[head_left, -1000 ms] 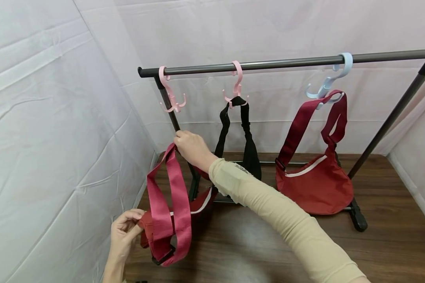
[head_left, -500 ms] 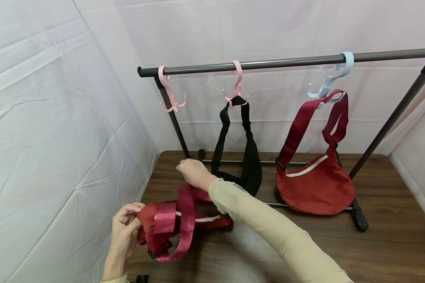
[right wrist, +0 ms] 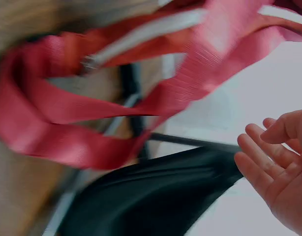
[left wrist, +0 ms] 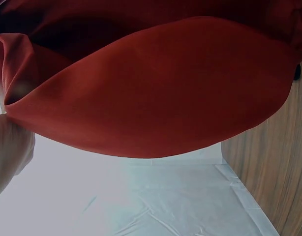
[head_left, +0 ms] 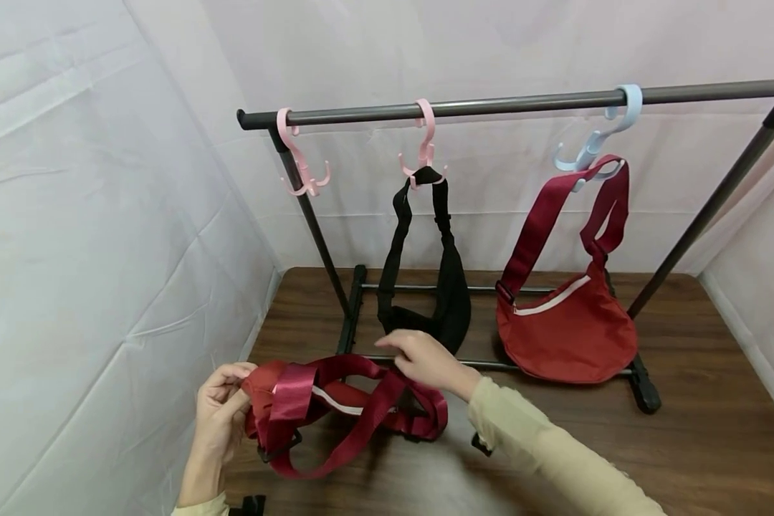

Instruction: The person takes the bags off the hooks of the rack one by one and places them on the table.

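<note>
Red bag (head_left: 335,403) pinched at one end by left fingers (head_left: 227,378); right fingers (right wrist: 261,157) (loose, unclenched) near strap (right wrist: 200,64).

Red bag (left wrist: 161,93) in the fingers (left wrist: 13,147)

The right hand (head_left: 426,362), which held the glossy crimson fabric strap (head_left: 363,430) raised 1 second ago, has let go and moved lower and rightward; the strap has collapsed into slack loops around the red fabric bag with a white zipper (head_left: 262,383).
</note>
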Motion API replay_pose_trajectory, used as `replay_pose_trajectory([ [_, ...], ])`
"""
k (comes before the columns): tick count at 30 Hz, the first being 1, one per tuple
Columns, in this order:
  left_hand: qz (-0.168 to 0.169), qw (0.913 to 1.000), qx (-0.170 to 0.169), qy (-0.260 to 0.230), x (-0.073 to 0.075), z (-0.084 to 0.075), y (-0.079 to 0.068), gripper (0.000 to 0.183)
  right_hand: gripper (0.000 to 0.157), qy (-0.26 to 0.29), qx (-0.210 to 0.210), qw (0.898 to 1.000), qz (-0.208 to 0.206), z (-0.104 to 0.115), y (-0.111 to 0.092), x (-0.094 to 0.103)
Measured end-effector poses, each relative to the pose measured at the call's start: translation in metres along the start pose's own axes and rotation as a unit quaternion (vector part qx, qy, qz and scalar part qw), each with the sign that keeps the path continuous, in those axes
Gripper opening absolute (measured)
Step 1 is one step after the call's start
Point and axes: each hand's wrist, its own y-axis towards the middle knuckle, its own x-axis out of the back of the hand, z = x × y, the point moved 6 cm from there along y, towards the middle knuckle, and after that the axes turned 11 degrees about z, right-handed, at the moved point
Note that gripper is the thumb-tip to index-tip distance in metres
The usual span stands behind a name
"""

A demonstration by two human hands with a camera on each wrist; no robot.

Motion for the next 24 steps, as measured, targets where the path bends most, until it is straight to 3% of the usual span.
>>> replay_pose_trajectory([
  [4,-0.010,0.9999,0.006,0.008,0.000,0.001,0.002,0.029,0.034,0.027,0.019,0.995,-0.090,-0.013,-0.037,-0.011],
  [7,-0.015,0.9998,0.008,0.011,0.000,0.002,0.004,0.029,0.026,0.035,0.040,0.982,-0.182,-0.018,-0.063,-0.025],
  [10,-0.020,0.9994,0.015,0.025,0.000,0.002,0.005,0.029,0.023,0.022,0.038,0.969,-0.242,-0.021,-0.079,-0.048],
  [13,-0.021,0.9990,0.021,0.033,0.000,0.002,0.006,0.029,0.024,0.001,0.025,0.966,-0.259,-0.021,-0.082,-0.072],
  [18,-0.018,0.9997,0.015,0.012,-0.001,0.002,0.006,0.028,0.031,-0.023,-0.001,0.971,-0.237,-0.016,-0.067,-0.101],
  [24,-0.018,0.9997,0.017,0.002,-0.002,0.003,0.003,0.028,0.020,-0.058,-0.027,0.970,-0.234,-0.012,-0.043,-0.123],
])
